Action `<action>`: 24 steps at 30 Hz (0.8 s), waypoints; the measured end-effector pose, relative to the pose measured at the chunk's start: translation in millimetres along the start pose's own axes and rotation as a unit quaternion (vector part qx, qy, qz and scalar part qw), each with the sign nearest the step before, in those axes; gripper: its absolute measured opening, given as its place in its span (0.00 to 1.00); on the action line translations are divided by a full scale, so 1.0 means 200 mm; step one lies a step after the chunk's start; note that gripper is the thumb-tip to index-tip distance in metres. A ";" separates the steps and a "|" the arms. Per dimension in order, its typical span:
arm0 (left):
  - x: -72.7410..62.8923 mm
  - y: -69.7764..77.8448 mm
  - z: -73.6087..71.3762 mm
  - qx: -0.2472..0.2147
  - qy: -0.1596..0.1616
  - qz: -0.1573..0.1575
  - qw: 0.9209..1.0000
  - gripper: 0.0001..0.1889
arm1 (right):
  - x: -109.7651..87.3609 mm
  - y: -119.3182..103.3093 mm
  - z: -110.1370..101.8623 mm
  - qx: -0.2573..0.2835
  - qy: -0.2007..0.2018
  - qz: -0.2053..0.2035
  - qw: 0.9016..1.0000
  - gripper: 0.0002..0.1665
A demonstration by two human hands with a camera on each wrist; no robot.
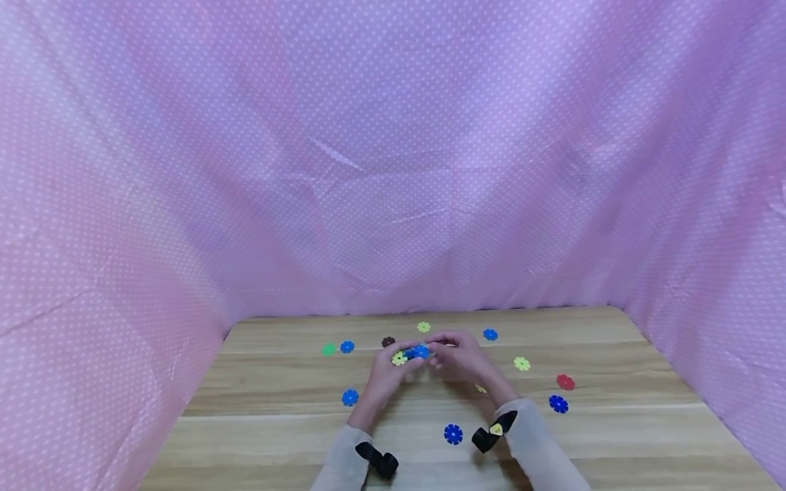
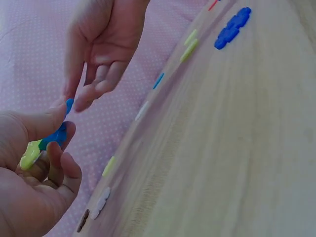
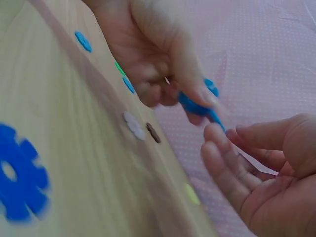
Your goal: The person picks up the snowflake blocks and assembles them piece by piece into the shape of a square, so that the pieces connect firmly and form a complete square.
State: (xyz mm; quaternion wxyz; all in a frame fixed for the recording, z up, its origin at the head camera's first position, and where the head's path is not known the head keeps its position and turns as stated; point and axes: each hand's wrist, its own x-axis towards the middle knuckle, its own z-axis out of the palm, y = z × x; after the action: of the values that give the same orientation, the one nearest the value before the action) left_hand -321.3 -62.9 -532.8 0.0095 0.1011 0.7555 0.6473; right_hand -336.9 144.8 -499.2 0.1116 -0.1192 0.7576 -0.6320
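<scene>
My left hand [image 1: 387, 372] grips a small joined cluster of plastic snowflake discs above the table. A yellow-green disc [image 2: 30, 155] and blue discs [image 2: 55, 136] show in it; fingers hide part of the cluster. From the right, my right hand [image 1: 457, 356] meets the cluster and pinches the edge of a blue disc [image 3: 216, 120] between its fingertips. In the right wrist view, the left thumb lies across the blue discs, and the right hand [image 3: 269, 173] is below them.
On the wooden table [image 1: 276, 436] lie scattered snowflake discs: a dark blue one [image 1: 453, 434] in front, a red one [image 1: 565, 382] at right, a green one [image 1: 329, 349] at left, a yellow-green one [image 1: 424, 327] at the back. Pink dotted cloth [image 1: 393, 204] hangs around it.
</scene>
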 end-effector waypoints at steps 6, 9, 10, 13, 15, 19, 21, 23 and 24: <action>0.00 0.02 -0.02 -0.008 0.000 -0.019 1.000 0.21 | -0.05 -0.08 -0.21 -0.092 -0.004 -0.029 0.995 0.21; 0.00 0.03 -0.02 -0.017 -0.003 -0.026 1.000 0.22 | -0.08 -0.09 -0.36 -0.142 -0.016 -0.044 0.989 0.20; 0.00 0.02 -0.02 -0.019 -0.003 -0.030 0.999 0.22 | -0.09 -0.08 -0.40 -0.159 -0.019 -0.045 0.986 0.20; 0.00 0.02 -0.01 -0.025 -0.001 -0.035 0.999 0.24 | -0.13 -0.08 -0.51 -0.208 -0.034 -0.046 0.976 0.17; -0.01 0.02 -0.01 -0.027 -0.001 -0.039 0.999 0.24 | -0.15 -0.07 -0.57 -0.246 -0.042 -0.052 0.967 0.15; -0.01 0.02 0.00 -0.026 -0.003 -0.041 0.999 0.24 | -0.21 -0.05 -0.65 -0.301 -0.054 -0.063 0.950 0.11; -0.01 0.02 0.00 -0.024 -0.003 -0.039 0.999 0.23 | -0.23 -0.03 -0.67 -0.322 -0.048 -0.056 0.944 0.10; -0.01 0.01 0.01 -0.017 0.000 -0.036 0.999 0.23 | -0.25 -0.01 -0.70 -0.339 -0.043 -0.038 0.939 0.10; -0.01 0.01 0.01 -0.014 0.000 -0.034 0.999 0.23 | -0.26 0.01 -0.71 -0.345 -0.039 -0.026 0.938 0.10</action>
State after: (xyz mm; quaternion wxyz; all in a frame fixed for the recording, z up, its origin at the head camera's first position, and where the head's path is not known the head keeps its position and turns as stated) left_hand -319.1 -61.3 -531.4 0.0332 0.0749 0.7493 0.6572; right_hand -333.9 293.5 -474.4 0.0764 -0.1949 0.9206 -0.3297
